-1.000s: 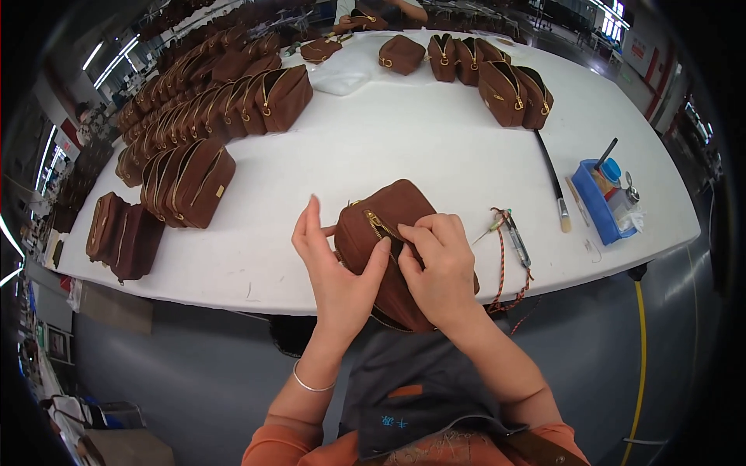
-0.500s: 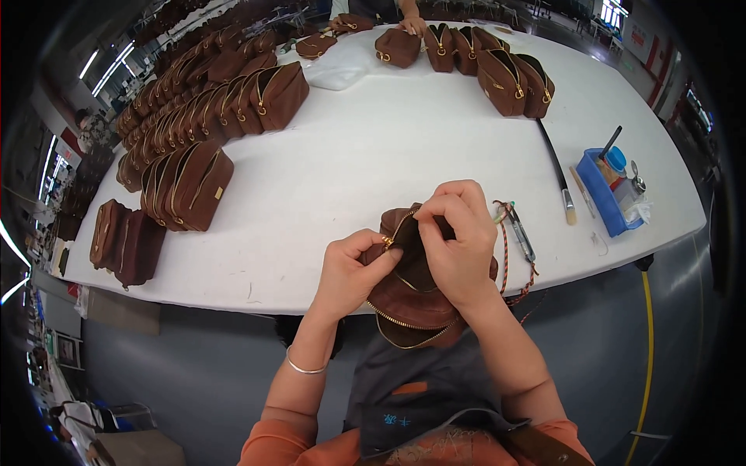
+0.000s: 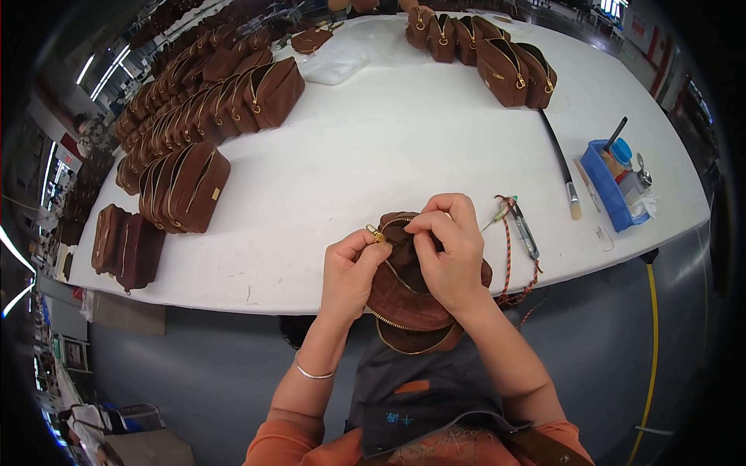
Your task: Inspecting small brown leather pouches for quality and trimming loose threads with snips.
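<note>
Head view: hands (image 3: pixel 353 272) pinch the brown bag (image 3: pixel 404 299), zippered mouth (image 3: pixel 416 339) toward the apron (image 3: pixel 427 404), long axis unclear.

Free tabletop (image 3: pixel 373 147), bags (image 3: pixel 200 203) leftward

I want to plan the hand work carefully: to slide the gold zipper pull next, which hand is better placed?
Probably the left hand: its thumb and fingertips are at the gold zipper pull, while the right hand is busy pinching the brown pouch at its opening.
</note>
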